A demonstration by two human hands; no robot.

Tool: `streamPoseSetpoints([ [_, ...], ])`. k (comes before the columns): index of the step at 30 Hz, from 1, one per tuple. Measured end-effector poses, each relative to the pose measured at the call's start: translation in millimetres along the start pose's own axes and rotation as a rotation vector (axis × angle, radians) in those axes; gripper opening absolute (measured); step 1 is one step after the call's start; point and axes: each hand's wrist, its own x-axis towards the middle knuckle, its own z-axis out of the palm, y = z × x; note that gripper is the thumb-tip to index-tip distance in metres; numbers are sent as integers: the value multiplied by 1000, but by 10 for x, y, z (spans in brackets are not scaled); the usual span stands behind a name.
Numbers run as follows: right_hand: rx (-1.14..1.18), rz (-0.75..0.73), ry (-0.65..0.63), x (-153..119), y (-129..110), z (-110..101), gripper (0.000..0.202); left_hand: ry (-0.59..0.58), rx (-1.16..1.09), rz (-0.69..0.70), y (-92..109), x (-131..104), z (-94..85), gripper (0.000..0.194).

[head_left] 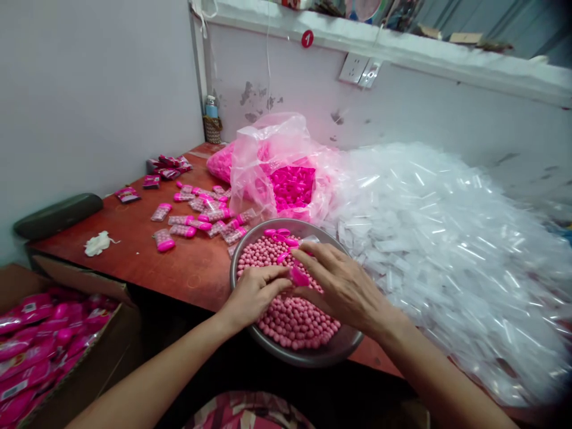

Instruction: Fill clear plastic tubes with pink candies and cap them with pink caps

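Both hands meet over a grey metal bowl [304, 361] of round pink beads [297, 325]. Thumb and fingers of my left hand [250, 297] are pinched at the left end of a glossy pink cap [299, 276]. Around the cap's other side curl the fingers of my right hand [344, 283], its thumb underneath; its palm side is hidden. Whether a clear tube is also between the hands I cannot make out. More loose pink caps [277, 233] lie on the beads at the bowl's far side, beyond my fingers.
Clear plastic tubes [438, 238] are heaped on the right. Behind the bowl stands an open plastic bag [292, 189] of pink caps. Several bead-filled tubes [215, 214] lie left on the red table [179, 280]. A cardboard box [105, 342] of pink packs is at lower left.
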Motion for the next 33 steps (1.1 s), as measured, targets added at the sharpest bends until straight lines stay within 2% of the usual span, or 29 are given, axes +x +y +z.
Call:
streamPoseSetpoints([
  [4,-27,176,106,-72,-64,245,61,64,-183,-71,6,47,-2,18],
  [7,-66,247,163,-74,-168,401,67,89,-209,-92,-17,60,10,16],
  [14,-106,218,253,-10,-244,518,58,146,-252,-99,-34,76,22,14],
  [21,-68,231,189,6,-223,516,66,162,-344,-111,-43,107,22,19],
  [28,177,291,132,-68,-104,417,88,200,-393,-104,34,46,20,25],
  [31,281,349,109,-176,17,424,82,234,-454,-120,69,11,-99,32],
  [33,321,382,96,-243,82,461,72,347,-432,-105,10,51,-296,35],
])
